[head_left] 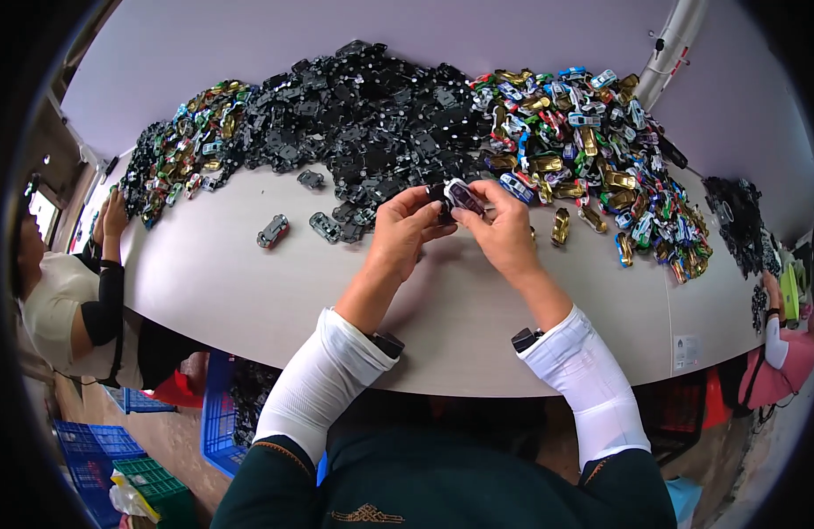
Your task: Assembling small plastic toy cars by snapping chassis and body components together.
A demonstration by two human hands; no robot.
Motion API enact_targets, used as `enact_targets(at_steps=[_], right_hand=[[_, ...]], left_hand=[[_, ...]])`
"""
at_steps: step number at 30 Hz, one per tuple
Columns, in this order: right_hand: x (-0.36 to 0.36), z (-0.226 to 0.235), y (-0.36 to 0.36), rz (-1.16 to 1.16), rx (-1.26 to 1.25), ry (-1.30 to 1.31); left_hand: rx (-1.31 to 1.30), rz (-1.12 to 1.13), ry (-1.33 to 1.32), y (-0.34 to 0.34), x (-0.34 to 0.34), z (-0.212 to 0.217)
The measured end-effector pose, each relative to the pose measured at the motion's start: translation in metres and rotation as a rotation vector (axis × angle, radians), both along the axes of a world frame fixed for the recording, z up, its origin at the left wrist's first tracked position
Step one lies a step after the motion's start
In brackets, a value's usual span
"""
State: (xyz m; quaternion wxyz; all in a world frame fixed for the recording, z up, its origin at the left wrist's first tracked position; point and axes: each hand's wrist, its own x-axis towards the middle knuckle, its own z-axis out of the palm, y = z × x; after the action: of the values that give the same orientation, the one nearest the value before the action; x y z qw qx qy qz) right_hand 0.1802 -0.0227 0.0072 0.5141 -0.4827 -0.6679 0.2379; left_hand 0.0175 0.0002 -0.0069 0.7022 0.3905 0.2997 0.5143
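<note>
Left hand (pixel 405 222): we are pinching the dark underside of a small toy car (pixel 460 196) above the table (pixel 248 291).
Right hand (pixel 502 225): we are gripping its other end.
Risk: we are pressing with fingertips only; it could slip into the black chassis heap (pixel 371 115).

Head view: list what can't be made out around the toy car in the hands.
- Toy car: its underside and left end, covered by the fingers of the left hand and by the right hand.
- Black parts pile: single pieces too small and overlapping.
- Coloured car pile: details too small.
- Blue crate: cut off by the table edge.
</note>
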Motion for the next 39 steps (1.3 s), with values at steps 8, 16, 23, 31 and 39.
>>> enact_targets(at_steps=[8, 16, 23, 31, 39], right_hand=[[-0.006, 0.003, -0.007, -0.092, 0.058, -0.075], [-0.006, -0.001, -0.006, -0.050, -0.008, -0.110], [-0.011, -0.007, -0.007, -0.097, 0.109, -0.152], [-0.001, 0.005, -0.007, 0.169, -0.743, 0.871], [-0.010, 0.005, -0.010, 0.117, -0.108, 0.252]], left_hand=[[0.173, 0.135, 0.169, -0.008, 0.007, 0.004], [0.265, 0.114, 0.159, -0.008, 0.008, -0.004], [0.307, 0.133, 0.276, -0.007, 0.005, -0.004], [0.336, 0.107, 0.226, -0.013, 0.010, -0.009], [0.085, 0.078, 0.128, -0.009, -0.003, 0.006]])
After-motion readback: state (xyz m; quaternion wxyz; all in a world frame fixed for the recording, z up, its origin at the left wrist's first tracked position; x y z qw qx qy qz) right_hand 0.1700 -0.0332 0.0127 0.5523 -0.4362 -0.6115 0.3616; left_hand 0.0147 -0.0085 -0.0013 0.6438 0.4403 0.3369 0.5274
